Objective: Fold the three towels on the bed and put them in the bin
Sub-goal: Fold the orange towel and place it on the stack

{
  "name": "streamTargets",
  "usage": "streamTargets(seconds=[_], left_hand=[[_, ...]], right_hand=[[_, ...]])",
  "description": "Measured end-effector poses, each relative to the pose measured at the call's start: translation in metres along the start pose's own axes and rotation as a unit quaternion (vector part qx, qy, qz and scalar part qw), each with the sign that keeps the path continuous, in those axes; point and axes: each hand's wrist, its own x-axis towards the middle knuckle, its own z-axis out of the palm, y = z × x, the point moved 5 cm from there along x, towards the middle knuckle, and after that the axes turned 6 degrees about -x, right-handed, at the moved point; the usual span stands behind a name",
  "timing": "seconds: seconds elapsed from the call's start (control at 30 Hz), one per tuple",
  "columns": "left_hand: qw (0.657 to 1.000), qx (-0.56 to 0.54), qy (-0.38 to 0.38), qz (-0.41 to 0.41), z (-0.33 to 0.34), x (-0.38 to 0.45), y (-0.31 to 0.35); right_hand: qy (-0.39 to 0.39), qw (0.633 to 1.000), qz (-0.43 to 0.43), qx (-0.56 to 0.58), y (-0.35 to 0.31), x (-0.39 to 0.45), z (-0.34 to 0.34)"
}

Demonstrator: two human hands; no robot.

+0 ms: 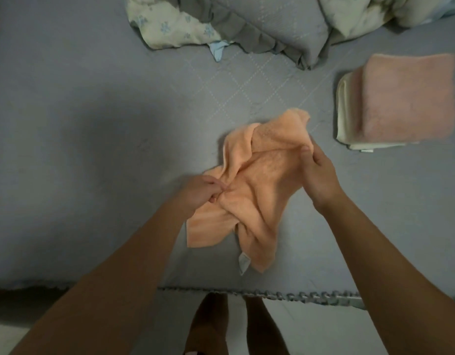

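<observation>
The orange towel (257, 180) lies crumpled on the bed (93, 124), pinched by the left hand (202, 192) and right hand (316, 172). Corners should be pulled taut and flattened before folding.

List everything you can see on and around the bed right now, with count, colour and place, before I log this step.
orange towel: 1, orange, crumpled, mid-bed, held by both hands
pink towel: 1, pink, folded, right side, on top of cream towel
cream towel: 1, cream, folded, under pink towel
bed cover: 1, grey-blue, quilted
bedding pile: 1 heap, grey and floral cream, far edge
bin: not in view
left hand: pinching orange towel's left part
right hand: gripping its right edge
feet: 2, below bed edge
</observation>
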Motion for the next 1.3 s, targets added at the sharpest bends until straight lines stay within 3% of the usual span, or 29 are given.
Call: streamTargets(seconds=[0.13, 0.23, 0.37, 0.53, 0.67, 0.8, 0.87, 0.93, 1.0, 1.1, 1.2, 1.3], left_hand=[[0.984, 0.037, 0.166, 0.055, -0.011, -0.005, -0.003], [0.953, 0.143, 0.241, 0.117, -0.022, 0.013, 0.020], [0.977, 0.069, 0.180, 0.094, -0.018, 0.062, 0.051], [0.983, 0.165, 0.064, 0.057, 0.010, 0.080, 0.068], [0.994, -0.059, 0.060, 0.071, 0.015, 0.045, 0.096], [0.941, -0.292, 0.062, 0.156, -0.007, -0.015, 0.165], [0.912, -0.341, 0.035, 0.224, -0.013, -0.058, 0.198], [0.914, -0.292, 0.096, 0.264, -0.023, -0.109, 0.208], [0.891, -0.275, 0.167, 0.321, -0.037, -0.158, 0.201], [0.874, -0.285, 0.152, 0.362, -0.036, -0.210, 0.166], [0.909, -0.185, 0.198, 0.316, -0.022, -0.221, 0.108], [0.944, -0.121, 0.250, 0.177, -0.004, -0.201, 0.020]], right_hand=[[-0.101, 0.974, 0.201, 0.029, 0.049, -0.010, 0.008], [-0.104, 0.965, 0.236, 0.048, 0.069, -0.017, 0.018], [-0.062, 0.980, 0.168, 0.089, 0.073, -0.003, 0.023], [-0.102, 0.979, 0.161, 0.070, 0.052, 0.016, 0.025], [-0.022, 0.984, 0.146, 0.097, 0.014, 0.029, -0.004], [0.079, 0.981, 0.086, 0.154, -0.055, 0.023, -0.063], [0.097, 0.977, 0.038, 0.187, -0.087, 0.007, -0.095], [0.092, 0.971, -0.021, 0.220, -0.107, -0.017, -0.121], [0.072, 0.963, -0.061, 0.253, -0.107, -0.045, -0.141], [0.057, 0.951, -0.094, 0.288, -0.076, -0.089, -0.162], [0.076, 0.975, -0.078, 0.193, -0.024, -0.120, -0.166], [0.039, 0.996, -0.059, 0.046, 0.037, -0.125, -0.150]])
